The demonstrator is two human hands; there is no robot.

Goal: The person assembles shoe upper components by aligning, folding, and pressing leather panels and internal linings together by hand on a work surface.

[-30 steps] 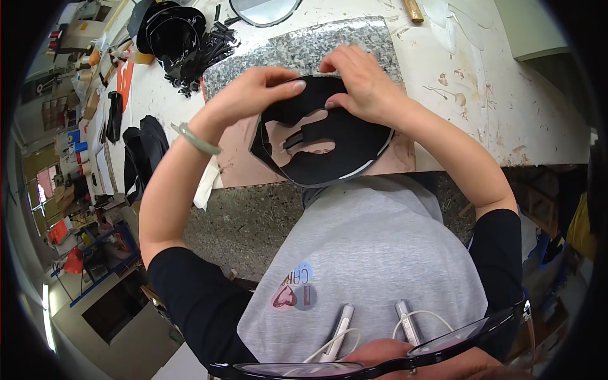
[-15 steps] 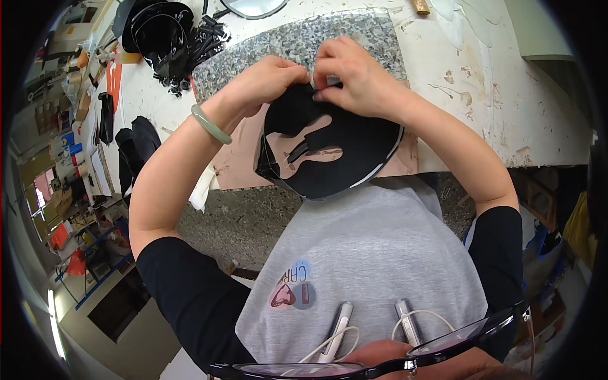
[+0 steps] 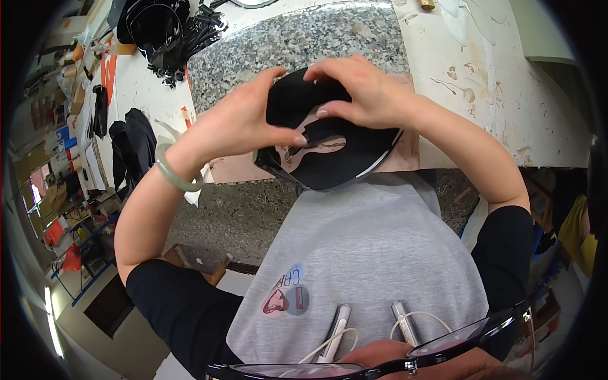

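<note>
A black curved piece with rounded cut-outs and a shiny rim lies at the near edge of the work surface. Pinkish backing shows through its openings, along with a small dark strip. My left hand, a pale green bangle on its wrist, spreads over the piece's left side, thumb stretched across a cut-out and fingers apart from it. From the right, my right hand arches over the upper part, its thumb and fingers wide apart. Whether the fingertips press on the piece, I cannot tell.
A speckled stone slab lies beneath the work. Glossy black curved pieces are stacked at the far left beside a heap of short black strips. Folded black material lies left of my forearm. A small brown object sits at the far edge.
My hands were pinched close together at the piece's top edge. They have opened and spread apart, the left moving nearer to me and its thumb reaching over the cut-out.
</note>
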